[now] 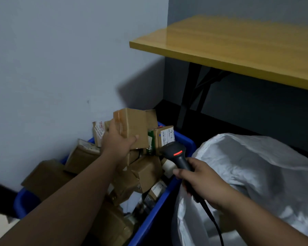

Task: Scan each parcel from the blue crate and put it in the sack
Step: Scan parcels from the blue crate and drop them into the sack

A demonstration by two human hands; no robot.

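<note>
Over the blue crate (pixel 182 139), left hand (pixel 116 141) fingers grip a cardboard parcel (pixel 132 128). Right hand (pixel 201 181) fingers clasp the scanner (pixel 176 155). Scanning seems underway; next, find its label, then the sack (pixel 256 174) to the right.

Parcel-sorting room: crate (pixel 169 196), sack (pixel 256 174), scanner (pixel 178 155)

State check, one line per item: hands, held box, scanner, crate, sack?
left hand: gripping a cardboard box, raised over the crate.
cardboard box: lifted, tilted, one flap loose.
right hand: wrapped round the scanner handle.
scanner: red light lit, head toward the parcels.
blue crate: piled with parcels above its rim.
sack: white, crumpled, right of the crate.
</note>
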